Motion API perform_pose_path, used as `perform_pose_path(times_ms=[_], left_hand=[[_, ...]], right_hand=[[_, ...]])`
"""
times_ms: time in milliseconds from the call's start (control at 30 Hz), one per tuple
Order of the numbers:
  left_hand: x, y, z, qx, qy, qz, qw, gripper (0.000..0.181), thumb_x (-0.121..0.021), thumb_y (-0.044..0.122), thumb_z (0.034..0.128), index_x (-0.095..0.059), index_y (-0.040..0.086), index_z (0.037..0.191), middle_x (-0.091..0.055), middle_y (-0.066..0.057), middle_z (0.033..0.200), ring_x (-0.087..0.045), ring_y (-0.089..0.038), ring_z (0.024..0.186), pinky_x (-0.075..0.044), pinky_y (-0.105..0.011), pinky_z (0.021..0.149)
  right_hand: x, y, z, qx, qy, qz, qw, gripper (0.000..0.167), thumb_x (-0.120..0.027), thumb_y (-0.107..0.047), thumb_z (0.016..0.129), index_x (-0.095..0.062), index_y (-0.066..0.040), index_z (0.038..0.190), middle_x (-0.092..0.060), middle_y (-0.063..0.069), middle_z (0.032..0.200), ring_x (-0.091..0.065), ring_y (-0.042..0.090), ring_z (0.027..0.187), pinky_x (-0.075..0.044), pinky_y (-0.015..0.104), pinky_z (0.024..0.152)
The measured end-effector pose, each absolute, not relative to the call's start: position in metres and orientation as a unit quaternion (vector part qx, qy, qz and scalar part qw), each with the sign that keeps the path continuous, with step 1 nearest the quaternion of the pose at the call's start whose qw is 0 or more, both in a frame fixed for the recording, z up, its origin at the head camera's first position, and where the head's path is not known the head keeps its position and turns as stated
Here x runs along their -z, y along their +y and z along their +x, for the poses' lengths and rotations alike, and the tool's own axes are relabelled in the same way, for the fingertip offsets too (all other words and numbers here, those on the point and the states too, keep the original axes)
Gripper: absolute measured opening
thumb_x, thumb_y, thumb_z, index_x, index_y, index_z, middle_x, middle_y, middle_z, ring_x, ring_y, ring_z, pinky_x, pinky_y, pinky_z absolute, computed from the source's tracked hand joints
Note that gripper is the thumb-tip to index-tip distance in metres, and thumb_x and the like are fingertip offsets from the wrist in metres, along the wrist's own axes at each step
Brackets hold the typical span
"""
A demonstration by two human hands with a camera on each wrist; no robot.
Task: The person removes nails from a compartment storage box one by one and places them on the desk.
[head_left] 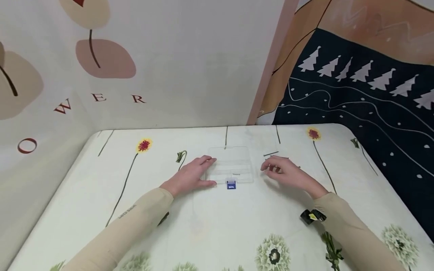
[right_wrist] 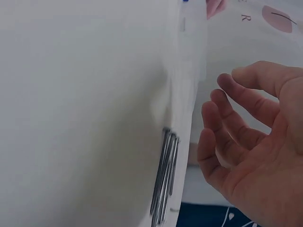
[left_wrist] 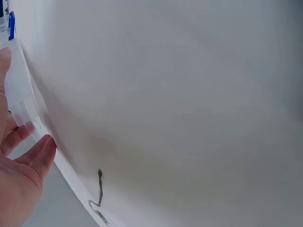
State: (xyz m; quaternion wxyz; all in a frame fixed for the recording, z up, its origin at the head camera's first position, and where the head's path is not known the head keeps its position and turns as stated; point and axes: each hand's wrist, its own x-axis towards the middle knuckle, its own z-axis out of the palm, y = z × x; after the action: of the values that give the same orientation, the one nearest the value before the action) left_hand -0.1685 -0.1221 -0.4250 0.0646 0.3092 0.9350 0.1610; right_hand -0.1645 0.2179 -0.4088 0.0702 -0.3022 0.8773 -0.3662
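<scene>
A clear plastic box (head_left: 245, 178) with a blue latch (head_left: 231, 184) lies on the table, its see-through lid (head_left: 234, 152) laid back. One small nail (head_left: 236, 174) is inside a front compartment. My left hand (head_left: 191, 175) holds the box at its left end, thumb by the front edge and fingers farther back; its fingers also show in the left wrist view. To the right of the box, my right hand (head_left: 283, 171) hovers with loosely bent fingers and nothing visible between them. Several long nails (right_wrist: 165, 175) lie beneath it, partly hidden in the head view, where one nail (head_left: 271, 153) shows beyond the fingers.
A white flower-printed cloth (head_left: 217, 229) covers the table. Behind it hangs a pale curtain (head_left: 190, 75), with a dark tree-patterned cloth (head_left: 339, 98) at the right. A black wrist camera (head_left: 312, 216) sits at the right sleeve.
</scene>
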Motion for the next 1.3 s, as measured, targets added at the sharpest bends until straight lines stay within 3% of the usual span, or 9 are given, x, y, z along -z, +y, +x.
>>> perform_pose_path(times_ms=[267, 467, 667, 833, 1100, 1300], left_hand=[[0.426, -0.123, -0.169, -0.172, 0.932, 0.314, 0.059, 0.081, -0.074, 0.045, 0.0832, -0.042, 0.004, 0.145, -0.045, -0.012, 0.14, -0.046, -0.029, 0.125, -0.038, -0.041, 0.105], [0.426, -0.122, -0.169, -0.172, 0.932, 0.313, 0.058, 0.081, -0.074, 0.045, 0.0829, -0.043, 0.004, 0.145, -0.046, -0.012, 0.14, -0.047, -0.029, 0.125, -0.039, -0.041, 0.105], [0.427, -0.122, -0.169, -0.172, 0.933, 0.31, 0.059, 0.081, -0.075, 0.045, 0.0827, -0.043, 0.004, 0.145, -0.045, -0.013, 0.14, -0.046, -0.029, 0.125, -0.037, -0.041, 0.106], [0.426, -0.122, -0.17, -0.178, 0.93, 0.315, 0.062, 0.081, -0.074, 0.044, 0.0833, -0.042, 0.003, 0.145, -0.045, -0.013, 0.14, -0.046, -0.029, 0.125, -0.037, -0.041, 0.106], [0.426, -0.122, -0.169, -0.177, 0.93, 0.314, 0.065, 0.081, -0.073, 0.045, 0.0839, -0.041, 0.003, 0.146, -0.045, -0.013, 0.141, -0.045, -0.029, 0.126, -0.037, -0.041, 0.106], [0.425, -0.121, -0.168, -0.176, 0.931, 0.313, 0.067, 0.081, -0.073, 0.045, 0.0837, -0.041, 0.004, 0.146, -0.044, -0.012, 0.141, -0.045, -0.028, 0.126, -0.036, -0.04, 0.106]], right_hand=[[0.41, 0.196, -0.166, 0.383, 0.86, -0.33, 0.063, 0.018, -0.061, 0.0, 0.091, -0.069, -0.003, 0.106, -0.063, 0.003, 0.101, -0.055, 0.013, 0.084, -0.05, 0.031, 0.072], [0.411, 0.185, -0.165, 0.381, 0.859, -0.334, 0.071, 0.021, -0.061, -0.003, 0.092, -0.07, -0.003, 0.111, -0.061, 0.008, 0.111, -0.056, 0.022, 0.097, -0.05, 0.039, 0.078], [0.415, 0.176, -0.164, 0.341, 0.87, -0.349, 0.069, 0.024, -0.066, -0.006, 0.087, -0.072, -0.005, 0.11, -0.055, 0.015, 0.121, -0.046, 0.032, 0.109, -0.044, 0.04, 0.081], [0.419, 0.17, -0.162, 0.303, 0.882, -0.357, 0.06, 0.028, -0.07, -0.008, 0.084, -0.072, -0.005, 0.111, -0.05, 0.02, 0.128, -0.041, 0.039, 0.113, -0.039, 0.048, 0.09], [0.418, 0.162, -0.156, 0.295, 0.896, -0.322, 0.077, 0.033, -0.072, -0.011, 0.082, -0.072, -0.006, 0.115, -0.044, 0.018, 0.136, -0.035, 0.037, 0.117, -0.036, 0.049, 0.094], [0.418, 0.159, -0.154, 0.289, 0.903, -0.307, 0.082, 0.025, -0.071, -0.013, 0.083, -0.072, -0.011, 0.108, -0.044, 0.016, 0.135, -0.034, 0.035, 0.117, -0.037, 0.05, 0.094]])
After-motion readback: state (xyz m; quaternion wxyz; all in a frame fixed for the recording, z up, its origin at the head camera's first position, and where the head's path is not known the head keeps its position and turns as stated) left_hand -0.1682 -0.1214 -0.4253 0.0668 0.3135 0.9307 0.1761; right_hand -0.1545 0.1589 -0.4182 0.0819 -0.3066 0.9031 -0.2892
